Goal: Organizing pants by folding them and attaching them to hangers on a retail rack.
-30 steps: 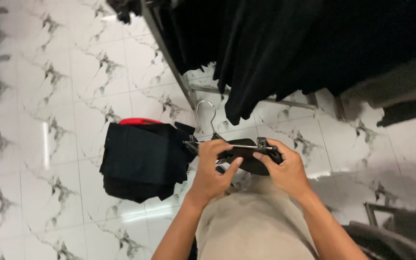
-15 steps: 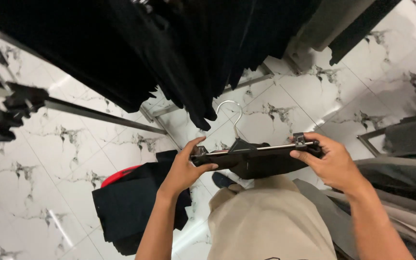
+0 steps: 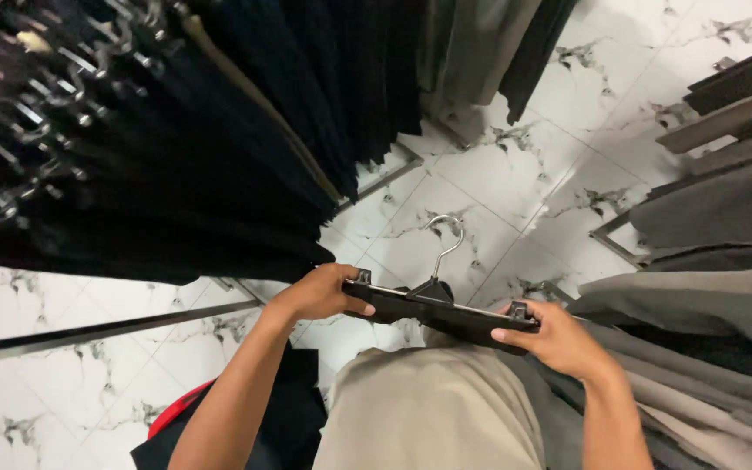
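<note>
Head-worn camera, looking steeply down, close above hands, tiled floor point(image 3: 515, 174)

Your left hand point(image 3: 315, 294) and right hand point(image 3: 554, 339) cover both ends of the clip hanger point(image 3: 437, 305). The red basket point(image 3: 176, 409) shows only a rim; your arm and the bottom edge cut off the dark cloth point(image 3: 289, 418).

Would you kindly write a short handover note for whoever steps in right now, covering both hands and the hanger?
Left hand: grips the left end of the black clip hanger with a metal hook.
Right hand: grips the hanger's right end, fingers by the clip.
Hanger: held level in front of the body, hook up, dark folded cloth under it.
Done: hanger is in hand, off any rail.
Left: it is not hung among the dark garments on the rack.
</note>
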